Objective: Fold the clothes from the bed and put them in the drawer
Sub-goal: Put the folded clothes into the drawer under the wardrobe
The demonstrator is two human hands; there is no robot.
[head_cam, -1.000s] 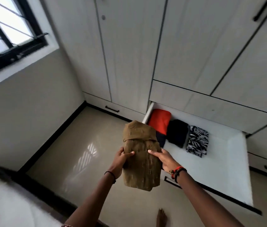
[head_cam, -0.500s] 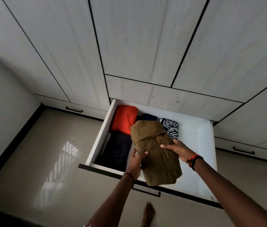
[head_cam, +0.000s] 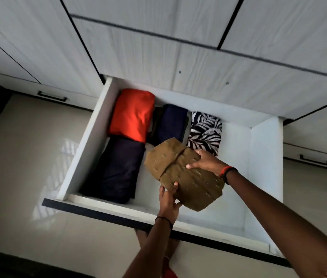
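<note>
A folded olive-brown garment (head_cam: 186, 173) with small pale marks hangs over the middle of the open white drawer (head_cam: 264, 157). My left hand (head_cam: 168, 199) grips its near left edge, thumb on top. My right hand (head_cam: 206, 162) holds its right side, thumb pressed on the cloth. In the drawer lie a folded orange garment (head_cam: 132, 115), a dark navy one (head_cam: 116, 169) in front of it, another navy one (head_cam: 172, 121) behind the brown garment, and a black-and-white leaf-print one (head_cam: 205, 131).
White wardrobe doors (head_cam: 158, 37) rise above the drawer. Closed drawers with black handles (head_cam: 52, 96) (head_cam: 315, 157) flank it. The drawer's black front edge (head_cam: 98, 209) juts over the glossy beige floor (head_cam: 18, 177). The drawer's right half shows bare white bottom (head_cam: 234, 197). My feet (head_cam: 158, 249) stand below.
I have stepped closer and looked down into the drawer. Both hands have carried the brown garment forward and lower, over the drawer's middle, tilting it left.
</note>
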